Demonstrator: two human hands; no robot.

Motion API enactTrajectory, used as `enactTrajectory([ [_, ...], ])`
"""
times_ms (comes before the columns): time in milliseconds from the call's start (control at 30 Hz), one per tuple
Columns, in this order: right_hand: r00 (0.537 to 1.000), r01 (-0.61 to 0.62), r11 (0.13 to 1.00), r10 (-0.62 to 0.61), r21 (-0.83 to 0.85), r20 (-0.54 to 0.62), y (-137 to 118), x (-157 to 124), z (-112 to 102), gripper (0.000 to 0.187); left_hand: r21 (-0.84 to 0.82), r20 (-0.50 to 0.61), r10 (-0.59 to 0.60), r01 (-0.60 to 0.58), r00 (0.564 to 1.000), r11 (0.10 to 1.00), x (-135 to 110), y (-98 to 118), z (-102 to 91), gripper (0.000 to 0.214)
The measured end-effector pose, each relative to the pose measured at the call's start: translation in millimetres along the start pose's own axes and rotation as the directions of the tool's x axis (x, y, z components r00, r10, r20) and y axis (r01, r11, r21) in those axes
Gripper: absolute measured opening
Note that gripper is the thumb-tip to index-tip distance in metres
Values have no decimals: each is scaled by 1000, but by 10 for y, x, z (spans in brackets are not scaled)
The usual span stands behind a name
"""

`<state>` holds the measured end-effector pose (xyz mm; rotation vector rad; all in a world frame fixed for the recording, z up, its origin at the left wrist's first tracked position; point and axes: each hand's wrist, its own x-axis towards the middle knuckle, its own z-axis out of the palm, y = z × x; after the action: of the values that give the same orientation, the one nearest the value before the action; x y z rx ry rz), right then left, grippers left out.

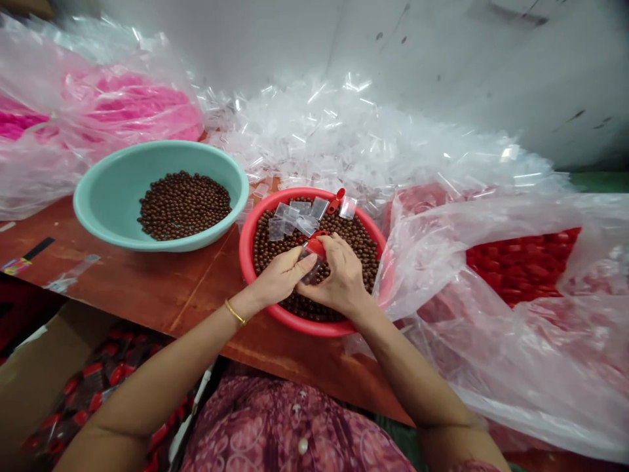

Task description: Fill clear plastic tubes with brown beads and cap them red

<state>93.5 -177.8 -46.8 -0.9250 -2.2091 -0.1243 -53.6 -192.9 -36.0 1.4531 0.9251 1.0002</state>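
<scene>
Here | left hand (276,278): fingers hold clear case (310,269) | right hand (344,275): fingers grip its red cap (315,246) | red basin (307,323) beneath

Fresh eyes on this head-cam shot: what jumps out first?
Probably the red basin full of brown beads at the center, with the left hand and right hand holding a small clear container with a red top above it. Behind it spreads a big heap of clear plastic pieces; to its left sits a turquoise basin holding more beads.

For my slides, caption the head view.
Left hand and right hand hold a red-topped clear box above brown balls in a red basin, beside a teal basin.
</scene>
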Motion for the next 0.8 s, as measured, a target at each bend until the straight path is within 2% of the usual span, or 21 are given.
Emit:
enactTrajectory([
  [133, 999, -11, 998, 9, 59, 36, -52, 23, -14, 65, -12, -87, -16, 15, 996, 1000, -5, -19, -15, 35],
  [200, 999, -22, 999, 20, 37, 41, -64, 34, -17, 65, -35, -135, -11, 6, 991, 999, -8, -28, -24, 36],
  [333, 1000, -9, 999, 9, -45, 7, -60, 31, -25, 63, -31, -156, -17, 12, 988, 999, -25, -29, -33, 37],
  [433, 1000, -1, 992, -1, -129, -19, -74, 21, -42, 56, 14, -168, 16, -14, 986, 1000, -37, -31, -34, 37],
  [567, 998, -45, 978, 53, -202, 37, -108, 18, -54, 50, 102, -130, 98, -85, 987, 991, -33, -29, -23, 39],
  [633, 998, -40, 979, 50, -199, 44, -103, 20, -44, 46, 179, -109, 101, -81, 989, 980, -31, -14, -10, 37],
  [800, 999, 28, 989, -26, -142, 19, -26, 22, 23, 36, 311, -200, 98, -32, 975, 950, -70, 45, 25, 30],
])
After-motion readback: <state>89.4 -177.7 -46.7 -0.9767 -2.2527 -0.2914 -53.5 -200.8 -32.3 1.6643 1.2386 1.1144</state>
